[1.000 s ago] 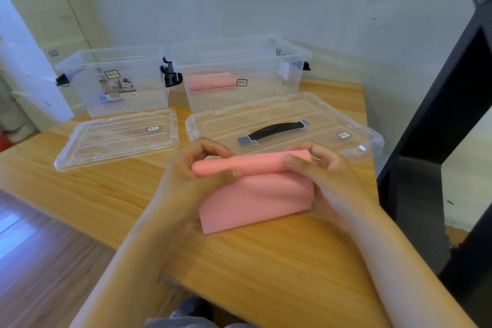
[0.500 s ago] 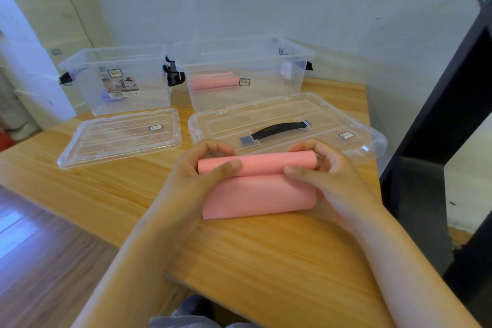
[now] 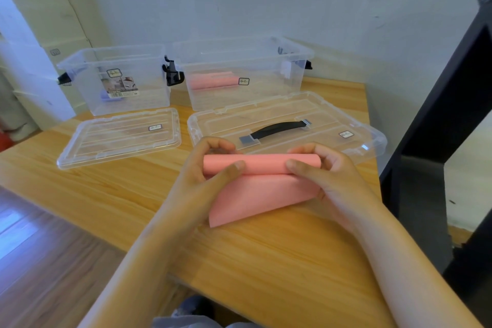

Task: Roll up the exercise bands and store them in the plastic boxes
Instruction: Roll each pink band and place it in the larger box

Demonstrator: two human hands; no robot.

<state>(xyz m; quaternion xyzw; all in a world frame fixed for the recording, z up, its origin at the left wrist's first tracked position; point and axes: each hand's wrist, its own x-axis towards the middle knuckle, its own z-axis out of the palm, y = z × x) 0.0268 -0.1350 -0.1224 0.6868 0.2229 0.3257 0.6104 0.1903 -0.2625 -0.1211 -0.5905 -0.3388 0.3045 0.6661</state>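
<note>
A pink exercise band [image 3: 262, 165] is partly rolled into a tube just above the wooden table [image 3: 279, 261]; its loose flat tail hangs down toward me onto the wood. My left hand [image 3: 210, 176] grips the roll's left end, thumb in front and fingers curled behind. My right hand [image 3: 327, 176] grips the right end the same way. At the back stand two open clear plastic boxes: the right box [image 3: 247, 61] holds a rolled pink band [image 3: 213, 81], and the left box [image 3: 114, 61] holds a small purple thing [image 3: 106, 93] behind its label.
Two clear lids lie flat in front of the boxes: a plain lid [image 3: 119, 137] on the left and a lid with a black handle [image 3: 282, 125] just behind my hands. A black frame [image 3: 439, 128] stands past the table's right edge. A wall runs behind the boxes.
Both hands have turned the roll further, so the tube is thicker. The roll has been lifted a little, and its loose tail now hangs at a slant.
</note>
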